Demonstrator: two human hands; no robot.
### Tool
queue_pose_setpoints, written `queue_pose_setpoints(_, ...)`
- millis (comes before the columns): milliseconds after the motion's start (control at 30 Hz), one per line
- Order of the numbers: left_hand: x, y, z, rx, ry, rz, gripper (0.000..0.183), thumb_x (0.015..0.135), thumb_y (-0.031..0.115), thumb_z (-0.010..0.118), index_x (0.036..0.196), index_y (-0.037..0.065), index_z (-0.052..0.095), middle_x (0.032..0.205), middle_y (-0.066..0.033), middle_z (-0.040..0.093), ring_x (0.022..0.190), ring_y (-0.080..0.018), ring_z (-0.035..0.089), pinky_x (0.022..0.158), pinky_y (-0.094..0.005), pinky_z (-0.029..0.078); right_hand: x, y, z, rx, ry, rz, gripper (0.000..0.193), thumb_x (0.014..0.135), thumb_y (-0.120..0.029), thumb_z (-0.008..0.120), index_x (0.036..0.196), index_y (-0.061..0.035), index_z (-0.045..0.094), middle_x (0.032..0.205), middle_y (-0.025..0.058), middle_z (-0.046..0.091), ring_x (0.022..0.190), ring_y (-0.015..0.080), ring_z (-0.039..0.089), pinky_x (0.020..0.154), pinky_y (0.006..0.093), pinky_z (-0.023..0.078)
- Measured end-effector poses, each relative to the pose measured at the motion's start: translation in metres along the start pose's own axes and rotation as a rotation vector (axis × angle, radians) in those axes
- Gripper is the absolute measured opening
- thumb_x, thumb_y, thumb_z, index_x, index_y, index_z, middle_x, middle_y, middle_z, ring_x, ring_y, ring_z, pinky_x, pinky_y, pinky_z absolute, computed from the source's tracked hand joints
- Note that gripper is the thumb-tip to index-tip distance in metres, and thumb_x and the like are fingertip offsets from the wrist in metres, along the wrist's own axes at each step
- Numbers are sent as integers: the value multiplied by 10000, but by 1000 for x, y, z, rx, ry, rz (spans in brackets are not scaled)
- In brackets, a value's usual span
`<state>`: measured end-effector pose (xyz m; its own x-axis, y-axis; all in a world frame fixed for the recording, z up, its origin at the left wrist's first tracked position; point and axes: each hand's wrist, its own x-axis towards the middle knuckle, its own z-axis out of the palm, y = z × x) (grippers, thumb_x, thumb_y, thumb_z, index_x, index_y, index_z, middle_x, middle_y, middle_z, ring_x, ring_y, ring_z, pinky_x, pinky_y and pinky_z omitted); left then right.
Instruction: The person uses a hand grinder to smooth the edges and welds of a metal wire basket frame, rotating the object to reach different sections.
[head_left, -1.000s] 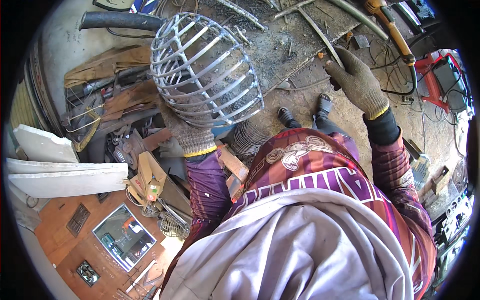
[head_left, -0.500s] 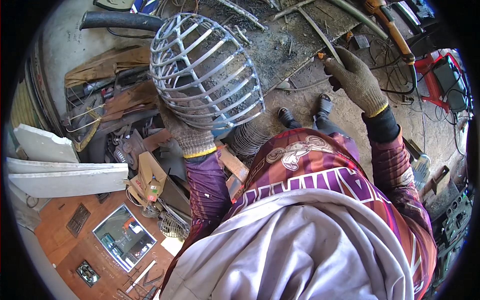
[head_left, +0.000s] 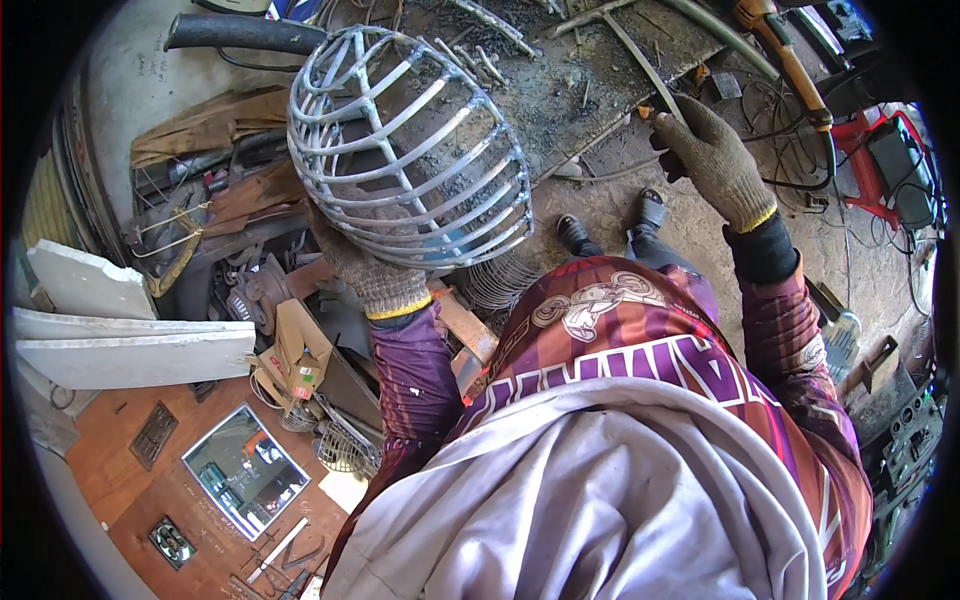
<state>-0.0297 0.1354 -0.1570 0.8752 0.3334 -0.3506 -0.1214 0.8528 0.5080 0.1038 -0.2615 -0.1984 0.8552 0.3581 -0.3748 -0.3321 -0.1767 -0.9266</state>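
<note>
A rounded cage (head_left: 382, 135) of welded metal rods stands tilted over the left part of the dirty bench. My left hand (head_left: 385, 283), in a grey knitted glove with a yellow cuff, grips it from the near underside; several fingers are hidden behind the bars. At the right, my gloved right hand (head_left: 722, 165) is closed around the lower end of a thin T-shaped metal tool, which looks like a chipping hammer (head_left: 645, 68). Its head lies over the bench, away from the cage.
Grit and rod offcuts cover the dark metal bench (head_left: 590, 110). A black pipe (head_left: 245, 35) juts out left of the cage. To the right are an orange-handled tool (head_left: 790, 60), loose cables and a red stand (head_left: 850, 155). A wire coil (head_left: 497, 285) sits below the cage.
The cage has turned and tipped a little in my left hand, its upper side shifting slightly left and its lower edge sinking. My right hand has barely moved.
</note>
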Motion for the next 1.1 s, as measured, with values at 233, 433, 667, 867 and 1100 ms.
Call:
queue_pose_setpoints(233, 2, -18, 26, 135, 272, 107, 416, 999, 413, 537, 1243, 96, 649, 1214, -98, 694, 994, -218, 704, 797, -396, 615, 1, 5, -2, 6, 10, -6, 408, 1002, -316, 606, 1263, -2, 597, 829, 17, 614, 668, 88, 590, 592, 259, 493)
queue_pose_setpoints(433, 12, -13, 9, -94, -218, -194, 518, 970, 525, 514, 1273, 123, 636, 1279, -120, 656, 1119, -338, 654, 952, -568, 540, 0, 10, -4, 49, 71, -20, 424, 1026, -367, 541, 1227, -1, 614, 861, 53, 642, 703, 116, 608, 652, 277, 502)
queue_pose_setpoints(667, 15, -37, 37, -15, -155, -29, 416, 1008, 395, 497, 1279, 107, 627, 1228, -118, 684, 1044, -293, 694, 892, -495, 593, -1, 21, -12, -281, 455, -490, 368, 1039, -314, 519, 1218, -13, 630, 935, 123, 694, 807, 183, 676, 746, 311, 526)
queue_pose_setpoints(867, 11, -56, 59, 27, -183, -98, 413, 1006, 403, 497, 1245, 103, 649, 1214, -118, 690, 1019, -292, 703, 869, -491, 604, -8, 25, -25, -120, 468, -313, 379, 1043, -321, 517, 1248, -23, 633, 938, 112, 709, 822, 170, 679, 754, 310, 525)
queue_pose_setpoints(1100, 27, -57, 28, -300, -207, -185, 565, 968, 533, 518, 1392, 162, 551, 1414, -131, 555, 1217, -375, 571, 1015, -608, 463, -14, 31, -34, -115, 412, -260, 388, 1041, -339, 513, 1236, -25, 634, 886, 90, 695, 788, 161, 654, 733, 305, 509)
